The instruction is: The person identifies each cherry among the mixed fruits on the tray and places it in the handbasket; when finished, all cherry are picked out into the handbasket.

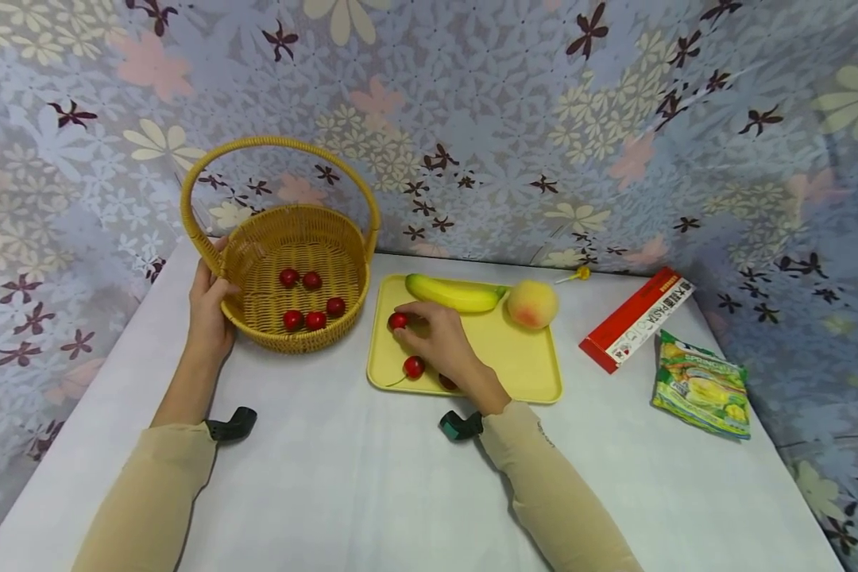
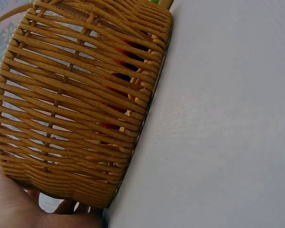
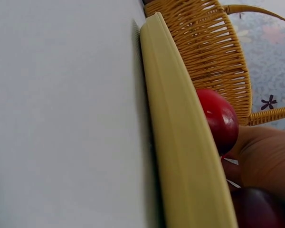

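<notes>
1. Head view: the left hand (image 1: 210,306) grips the left side of a woven basket (image 1: 303,344), near the foot of its tall handle (image 1: 279,144).
2. Five red cherries (image 1: 316,320) lie on the floor of the basket, which stands on the white bench (image 1: 300,477) just left of a yellow tray (image 1: 500,365).
3. The right hand (image 1: 439,338) pinches one cherry (image 1: 396,321) between thumb and fingers, over the tray's left part.
4. Beneath that hand, a stemmed cherry (image 1: 414,367) lies in the tray, with a darker fruit (image 1: 446,383) beside it, partly hidden.
5. Along the tray's far side sit a banana (image 1: 454,294) and a peach (image 1: 532,304).
6. Farther right on the bench lie a red-and-white pasta box (image 1: 636,319) and a green packet (image 1: 702,387).
</notes>
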{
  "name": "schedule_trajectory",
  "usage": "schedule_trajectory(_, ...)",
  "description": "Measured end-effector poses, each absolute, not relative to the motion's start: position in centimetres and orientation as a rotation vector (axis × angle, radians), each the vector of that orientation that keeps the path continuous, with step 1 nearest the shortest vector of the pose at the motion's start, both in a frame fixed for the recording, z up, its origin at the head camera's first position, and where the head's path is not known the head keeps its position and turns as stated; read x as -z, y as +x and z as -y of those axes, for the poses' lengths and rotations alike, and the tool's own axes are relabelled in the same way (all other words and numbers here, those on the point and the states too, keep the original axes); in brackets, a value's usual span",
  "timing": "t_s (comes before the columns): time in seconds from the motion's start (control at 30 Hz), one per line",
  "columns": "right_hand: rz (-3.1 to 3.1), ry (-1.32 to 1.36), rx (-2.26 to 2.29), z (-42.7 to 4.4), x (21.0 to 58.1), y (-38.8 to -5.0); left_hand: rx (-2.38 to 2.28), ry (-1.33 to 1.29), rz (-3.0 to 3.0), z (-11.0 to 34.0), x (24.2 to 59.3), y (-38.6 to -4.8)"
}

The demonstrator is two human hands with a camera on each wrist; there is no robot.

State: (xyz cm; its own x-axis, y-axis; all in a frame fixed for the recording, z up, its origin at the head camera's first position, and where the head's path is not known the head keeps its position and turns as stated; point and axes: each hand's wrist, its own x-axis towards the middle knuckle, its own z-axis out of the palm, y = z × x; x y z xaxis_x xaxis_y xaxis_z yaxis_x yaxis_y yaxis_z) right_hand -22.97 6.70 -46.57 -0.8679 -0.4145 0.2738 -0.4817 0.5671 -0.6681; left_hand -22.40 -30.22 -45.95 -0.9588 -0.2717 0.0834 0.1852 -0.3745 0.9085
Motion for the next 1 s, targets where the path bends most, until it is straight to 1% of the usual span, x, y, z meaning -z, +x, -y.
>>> schedule_trajectory(0.23,2.704,0.773,-1.189,-6.8,46.6,-22.9,2.383,0.097,1.586,30.2,46.0,-22.5)
schedule_trajectory(0.53,2.622,0.809,-1.341,-6.7,46.2,-22.8,2.384,0.12,1.565,30.2,46.0,-22.4)
schedule_trajectory(0.77,2.494,0.846,-1.435,-6.1,44.1,-22.4,2.388,0.138,1.572,30.2,46.4,-22.2)
schedule_trajectory(1.0,2.436,0.902,-1.401,-4.0,41.1,-23.3,2.391,0.092,1.534,30.3,46.3,-22.6)
